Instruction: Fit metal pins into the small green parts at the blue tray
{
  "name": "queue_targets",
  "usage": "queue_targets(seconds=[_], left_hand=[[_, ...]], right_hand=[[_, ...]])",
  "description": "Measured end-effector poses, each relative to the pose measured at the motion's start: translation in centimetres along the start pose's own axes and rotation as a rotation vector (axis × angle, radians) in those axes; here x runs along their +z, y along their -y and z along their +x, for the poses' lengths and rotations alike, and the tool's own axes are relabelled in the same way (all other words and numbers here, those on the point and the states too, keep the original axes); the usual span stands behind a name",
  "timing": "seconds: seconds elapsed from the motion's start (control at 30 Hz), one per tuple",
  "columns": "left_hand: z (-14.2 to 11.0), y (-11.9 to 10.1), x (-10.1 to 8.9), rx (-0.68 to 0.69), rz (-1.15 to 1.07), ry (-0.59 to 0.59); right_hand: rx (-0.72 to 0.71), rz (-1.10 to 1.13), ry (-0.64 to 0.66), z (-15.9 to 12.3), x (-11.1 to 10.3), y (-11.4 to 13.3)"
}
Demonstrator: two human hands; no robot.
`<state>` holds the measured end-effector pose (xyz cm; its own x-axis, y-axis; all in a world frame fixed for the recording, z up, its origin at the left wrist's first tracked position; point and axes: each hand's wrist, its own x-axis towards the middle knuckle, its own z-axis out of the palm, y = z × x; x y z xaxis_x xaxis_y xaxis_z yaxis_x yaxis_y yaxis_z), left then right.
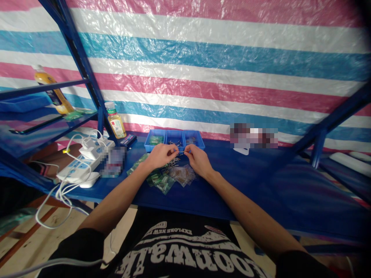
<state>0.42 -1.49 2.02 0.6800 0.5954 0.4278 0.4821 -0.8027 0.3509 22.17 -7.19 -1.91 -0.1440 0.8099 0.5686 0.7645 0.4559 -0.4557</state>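
Observation:
My left hand (160, 156) and my right hand (198, 161) reach together over the blue tabletop (246, 185), their fingertips almost meeting just in front of a blue three-compartment plastic tray (174, 139). Whatever lies between the fingertips is too small to make out. Under and beside them lies a scatter of small metal pins or screws (174, 163). Small clear plastic bags (182, 175) of parts, some with green contents (160, 181), lie in a heap just below my hands. The tray holds a green packet (156, 140) and small metal pieces (176, 143).
White power strips (78, 170) with tangled cables (62, 193) lie at the table's left end. Behind them stand a plastic juice bottle (116, 120) and a blurred object (114, 162). A blue metal shelf frame (78, 50) rises at left, before a striped tarpaulin (203, 77).

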Motion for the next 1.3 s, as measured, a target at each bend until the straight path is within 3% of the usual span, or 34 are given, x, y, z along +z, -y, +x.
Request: queue_targets(seconds=[0.63, 1.0, 1.3], left_hand=[[-0.1, -0.4, 0.0, 0.131, -0.035, 0.009], [-0.1, -0.4, 0.1, 0.123, -0.035, -0.006], [0.0, -0.4, 0.0, 0.036, -0.013, -0.035]], right_hand=[[-0.061, -0.007, 0.093, -0.2, -0.2, 0.8], [-0.062, -0.037, 0.1, -0.2, -0.2, 1.0], [0.04, -0.117, 0.04, 0.0, -0.4, 0.8]])
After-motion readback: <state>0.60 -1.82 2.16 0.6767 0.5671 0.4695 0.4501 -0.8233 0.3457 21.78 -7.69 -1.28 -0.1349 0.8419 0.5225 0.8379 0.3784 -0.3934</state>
